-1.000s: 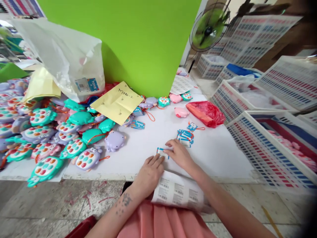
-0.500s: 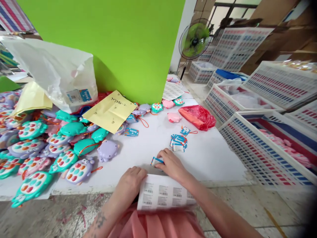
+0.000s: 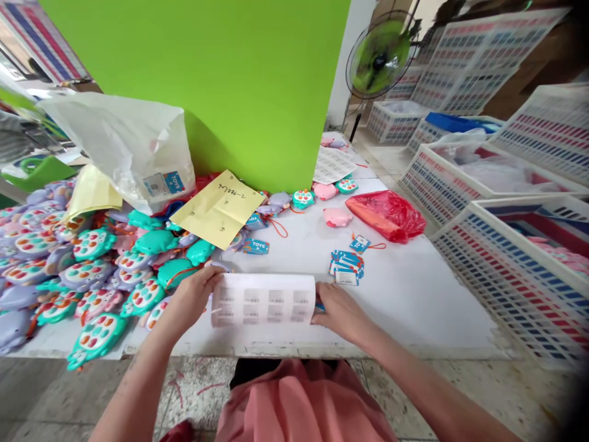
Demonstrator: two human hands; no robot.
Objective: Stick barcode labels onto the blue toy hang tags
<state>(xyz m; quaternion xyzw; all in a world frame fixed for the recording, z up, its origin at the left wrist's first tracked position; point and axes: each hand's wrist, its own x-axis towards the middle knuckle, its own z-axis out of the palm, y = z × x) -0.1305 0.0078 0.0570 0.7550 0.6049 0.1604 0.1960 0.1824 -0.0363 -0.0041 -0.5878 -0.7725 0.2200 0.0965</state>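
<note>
A white sheet of printed barcode labels [image 3: 262, 301], curled along its top, is held above the near part of the table. My left hand [image 3: 196, 301] is closed on the sheet's left edge. At its right edge is my right hand [image 3: 338, 310], closed, with a sliver of a blue cardboard tag [image 3: 319, 307] showing at its fingers; the sheet hides the rest of that tag. Beyond this hand lies a loose pile of blue-and-white tags [image 3: 346, 267]. Another tag [image 3: 359, 244] with an orange loop rests just behind the pile.
Animal-shaped pop toys [image 3: 96, 334] are heaped on the left, partly under a yellow paper [image 3: 216, 212] and a white bag [image 3: 124, 135]. A red plastic bag [image 3: 389, 215] lies at the right. Plastic crates [image 3: 497, 258] stand beside the table; a green panel [image 3: 207, 80] rises behind.
The label sheet has risen from my lap to above the table, with my left hand moving up and left on its edge. My right hand has moved right, to the sheet's other edge.
</note>
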